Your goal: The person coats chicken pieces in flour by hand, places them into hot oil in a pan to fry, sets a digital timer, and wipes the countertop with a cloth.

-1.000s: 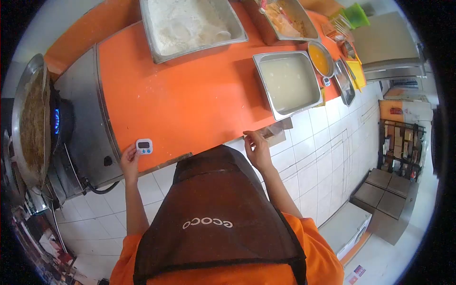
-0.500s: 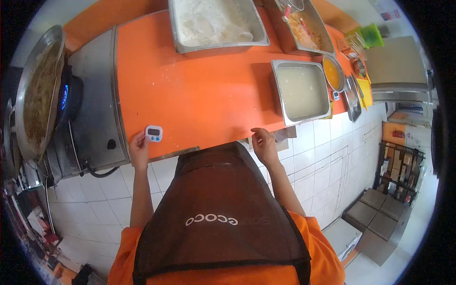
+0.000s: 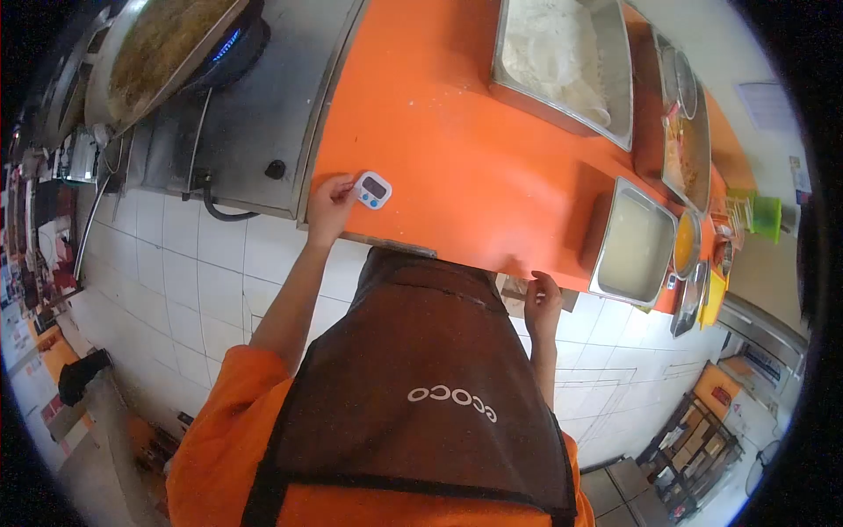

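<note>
My left hand point(image 3: 331, 209) pinches a small white digital timer point(image 3: 374, 189) by its left edge. The timer has a dark screen and two blue buttons, and it is at the left front part of the orange counter point(image 3: 421, 158). My right hand point(image 3: 543, 307) is by the counter's front edge, its fingers loosely bent and apart, with nothing visible in them. Close to that hand, on the right, stands a deep steel pan point(image 3: 598, 230) of pale cloudy liquid.
At left, a large wok point(image 3: 167, 53) of bubbling oil sits over a lit burner point(image 3: 226, 46). A steel pan of white flour point(image 3: 544, 101) stands at the back. Further right are a pan of orange food point(image 3: 650, 123), a bowl of orange liquid point(image 3: 687, 244) and a small steel tray point(image 3: 688, 303).
The head view has turned, so the counter and stove appear rotated and shifted. My left hand still holds the timer at the counter's front, and my right hand stays by the edge.
</note>
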Demonstrator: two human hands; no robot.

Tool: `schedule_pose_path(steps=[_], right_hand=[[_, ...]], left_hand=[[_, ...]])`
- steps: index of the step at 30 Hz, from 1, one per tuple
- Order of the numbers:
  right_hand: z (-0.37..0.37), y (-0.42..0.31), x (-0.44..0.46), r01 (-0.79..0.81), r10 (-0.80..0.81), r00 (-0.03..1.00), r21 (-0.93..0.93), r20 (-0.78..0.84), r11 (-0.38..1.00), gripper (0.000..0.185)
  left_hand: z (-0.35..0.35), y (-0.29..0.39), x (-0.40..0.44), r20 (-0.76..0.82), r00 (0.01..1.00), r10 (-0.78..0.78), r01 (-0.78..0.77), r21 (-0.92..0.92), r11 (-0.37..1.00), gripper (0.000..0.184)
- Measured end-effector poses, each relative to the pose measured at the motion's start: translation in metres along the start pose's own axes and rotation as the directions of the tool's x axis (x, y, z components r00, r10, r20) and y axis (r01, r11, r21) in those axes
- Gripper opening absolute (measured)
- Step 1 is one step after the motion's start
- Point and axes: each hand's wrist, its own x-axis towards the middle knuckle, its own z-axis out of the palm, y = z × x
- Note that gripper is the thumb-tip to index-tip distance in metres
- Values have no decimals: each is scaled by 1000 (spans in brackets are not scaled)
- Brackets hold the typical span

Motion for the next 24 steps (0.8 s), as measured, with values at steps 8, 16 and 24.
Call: schedule_pose_path(steps=[8, 16, 24], right_hand=[[9, 2, -1, -59, 58, 998, 59, 19, 996, 16], [11, -1, -5, -78, 82, 995, -71, 58, 994, 16], [20, -3, -12, -73, 74, 997, -42, 22, 996, 16]], left_hand=[[3, -2, 0, -46, 999, -15, 14, -11, 1000, 30], [1, 2, -1, -18, 999, -29, 28, -35, 999, 30], [0, 12, 1, -13, 1000, -22, 21, -10, 1000, 28]])
